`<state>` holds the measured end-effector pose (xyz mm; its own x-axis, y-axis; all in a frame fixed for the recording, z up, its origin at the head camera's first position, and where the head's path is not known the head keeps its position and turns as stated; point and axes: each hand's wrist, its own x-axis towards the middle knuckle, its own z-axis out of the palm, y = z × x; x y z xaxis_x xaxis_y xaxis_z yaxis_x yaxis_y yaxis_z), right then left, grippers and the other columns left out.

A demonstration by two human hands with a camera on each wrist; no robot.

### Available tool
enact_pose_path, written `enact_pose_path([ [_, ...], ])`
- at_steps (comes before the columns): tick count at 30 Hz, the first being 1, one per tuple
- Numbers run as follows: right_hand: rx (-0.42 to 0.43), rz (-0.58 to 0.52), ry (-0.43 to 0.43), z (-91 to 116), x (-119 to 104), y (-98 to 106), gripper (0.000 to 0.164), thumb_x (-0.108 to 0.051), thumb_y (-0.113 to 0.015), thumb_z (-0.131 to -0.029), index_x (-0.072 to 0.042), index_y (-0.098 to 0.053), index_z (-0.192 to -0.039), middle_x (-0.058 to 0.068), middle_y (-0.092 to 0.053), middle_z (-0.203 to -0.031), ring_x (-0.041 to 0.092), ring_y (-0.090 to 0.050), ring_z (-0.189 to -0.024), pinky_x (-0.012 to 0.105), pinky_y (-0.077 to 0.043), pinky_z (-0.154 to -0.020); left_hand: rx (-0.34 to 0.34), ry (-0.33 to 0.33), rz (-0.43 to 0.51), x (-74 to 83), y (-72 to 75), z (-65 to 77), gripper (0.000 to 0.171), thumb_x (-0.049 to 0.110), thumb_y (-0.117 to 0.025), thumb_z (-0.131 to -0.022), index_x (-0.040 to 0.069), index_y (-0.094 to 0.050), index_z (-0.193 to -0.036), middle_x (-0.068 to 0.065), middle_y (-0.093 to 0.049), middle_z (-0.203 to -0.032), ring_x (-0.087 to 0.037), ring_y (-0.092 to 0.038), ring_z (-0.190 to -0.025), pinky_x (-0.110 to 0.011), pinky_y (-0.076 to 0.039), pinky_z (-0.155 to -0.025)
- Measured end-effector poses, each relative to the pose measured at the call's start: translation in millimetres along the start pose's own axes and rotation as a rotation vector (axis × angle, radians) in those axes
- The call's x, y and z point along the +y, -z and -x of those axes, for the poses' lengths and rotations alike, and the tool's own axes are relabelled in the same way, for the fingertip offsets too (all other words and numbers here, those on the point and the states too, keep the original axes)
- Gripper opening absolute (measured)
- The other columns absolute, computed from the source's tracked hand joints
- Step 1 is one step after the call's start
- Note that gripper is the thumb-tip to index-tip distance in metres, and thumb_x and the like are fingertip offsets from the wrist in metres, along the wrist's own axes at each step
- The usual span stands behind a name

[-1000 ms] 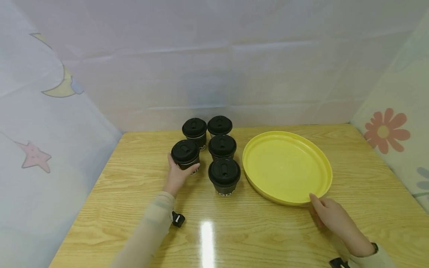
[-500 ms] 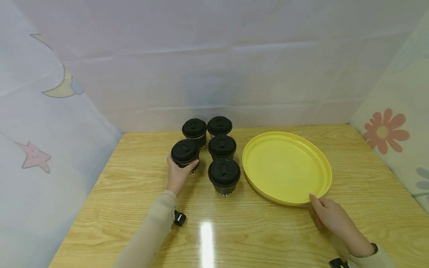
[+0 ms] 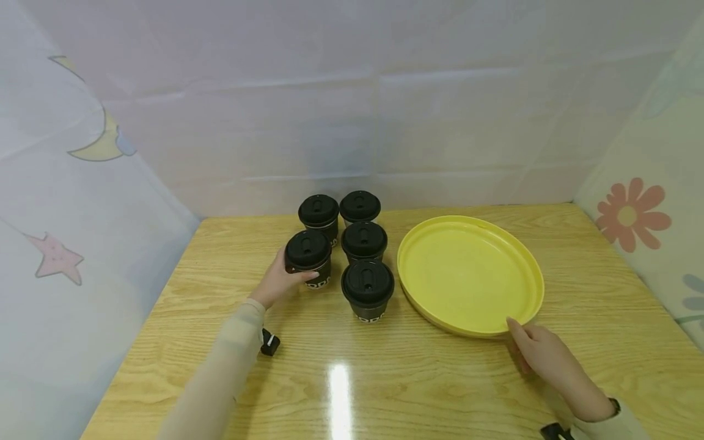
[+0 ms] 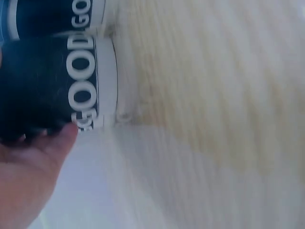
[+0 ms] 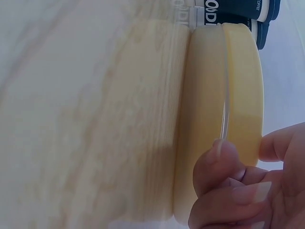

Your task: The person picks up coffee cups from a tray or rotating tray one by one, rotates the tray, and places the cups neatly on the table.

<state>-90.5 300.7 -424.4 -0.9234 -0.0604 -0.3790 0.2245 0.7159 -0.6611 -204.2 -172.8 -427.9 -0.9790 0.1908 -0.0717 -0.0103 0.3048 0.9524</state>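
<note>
My left hand (image 3: 276, 280) holds a black paper coffee cup (image 3: 308, 250) with a black lid, thumb along its near side and the other fingers mostly hidden on the far left. The left wrist view shows white "GOOD" lettering on the cup (image 4: 43, 81), its base close to the tabletop, and part of the hand (image 4: 28, 176) against it. With my right hand (image 3: 547, 360) I pinch the near right rim of a round yellow tray (image 3: 467, 275). Seen from the right wrist, the thumb lies on the tray's (image 5: 243, 95) upper edge and curled fingers are at its side.
More lidded black cups stand close by: one behind (image 3: 319, 211), one at the back (image 3: 360, 206), one in the middle (image 3: 365, 239) and one in front (image 3: 368, 284), left of the tray. All are on a wooden table (image 3: 418, 385) with fabric walls (image 3: 330, 122) around it.
The left hand has swung to the cup's left side, its wrist and forearm moving left. The held cup has shifted slightly right and turned. The right hand and tray stay put.
</note>
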Motion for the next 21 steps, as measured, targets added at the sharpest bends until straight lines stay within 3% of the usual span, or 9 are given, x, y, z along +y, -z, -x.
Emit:
enact_pose_path([
  [5, 0.005, 0.006, 0.009, 0, 0, -1, 0.067, -0.044, -0.025, -0.107, -0.006, -0.053, -0.059, 0.005, -0.049, -0.049, 0.014, -0.036, -0.043, 0.028, -0.035, -0.047, -0.093, -0.008, 0.016, -4.4, 9.1, -8.3, 0.086, 0.011, -0.076, -0.086, 0.012, -0.022, -0.154, -0.014, -0.037, -0.149, -0.034, -0.041, -0.132, -0.051, -0.03, -0.11],
  [9, 0.008, -0.003, 0.007, 0, 0, -2, 0.066, -0.044, -0.026, -0.107, -0.006, -0.053, -0.06, 0.005, -0.049, -0.049, 0.015, -0.037, -0.044, 0.028, -0.035, -0.047, -0.131, -0.015, 0.04, -0.4, 11.0, -9.0, 0.085, 0.004, -0.072, -0.087, 0.01, -0.02, -0.154, -0.017, -0.035, -0.15, -0.037, -0.039, -0.133, -0.053, -0.028, -0.11],
  [15, 0.007, -0.018, 0.006, 1, 0, -2, 0.065, -0.044, -0.027, -0.107, -0.006, -0.053, -0.061, 0.006, -0.049, -0.049, 0.015, -0.038, -0.044, 0.028, -0.036, -0.047, -0.137, -0.011, 0.043, 21.1, 8.3, 0.1, 0.085, 0.004, -0.072, -0.087, 0.005, -0.019, -0.153, -0.021, -0.034, -0.149, -0.039, -0.037, -0.134, -0.052, -0.029, -0.11],
  [21, 0.008, -0.015, 0.009, 1, -1, -1, 0.066, -0.045, -0.027, -0.107, -0.006, -0.052, -0.06, 0.006, -0.049, -0.049, 0.015, -0.037, -0.043, 0.029, -0.036, -0.047, -0.142, -0.007, 0.068, 27.1, 5.9, -0.2, 0.084, 0.003, -0.072, -0.087, 0.005, -0.02, -0.153, -0.02, -0.035, -0.149, -0.038, -0.036, -0.135, -0.052, -0.028, -0.111],
])
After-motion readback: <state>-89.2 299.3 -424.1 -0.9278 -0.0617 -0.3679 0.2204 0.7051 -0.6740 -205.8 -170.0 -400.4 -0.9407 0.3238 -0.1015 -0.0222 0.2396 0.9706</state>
